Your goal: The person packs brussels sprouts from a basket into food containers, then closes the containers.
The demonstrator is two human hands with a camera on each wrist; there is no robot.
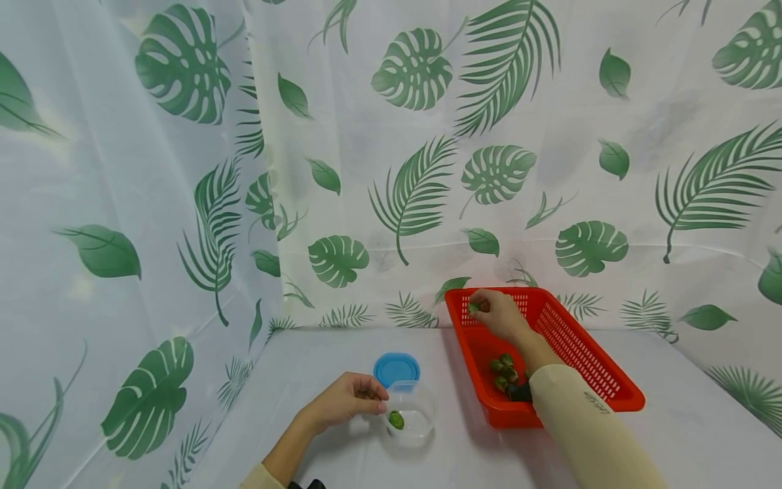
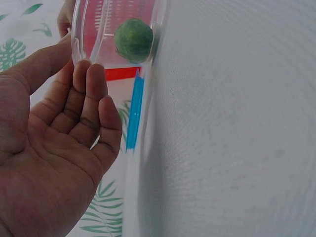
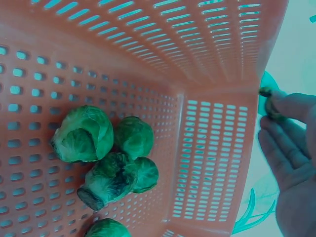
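Note:
My left hand (image 1: 349, 402) pinches the rim of a clear plastic container (image 1: 427, 415) between thumb and fingers. Inside it lies one green Brussels sprout (image 2: 134, 41), seen through the wall in the left wrist view. Over the far end of a red slotted basket (image 1: 513, 415) is my right hand (image 1: 502, 318), thumb and fingertips pinching a small Brussels sprout (image 1: 473, 308). The right wrist view shows this held sprout (image 3: 271, 104) mostly covered by the fingers. Several more sprouts (image 3: 85, 134) lie clustered on the basket floor below the hand.
A round blue lid (image 1: 396, 370) lies flat on the white table (image 1: 342, 455) just behind the container. The basket stands to the right of both. Behind the table hangs a white curtain (image 1: 342, 204) printed with green leaves, and another side of it runs along the left.

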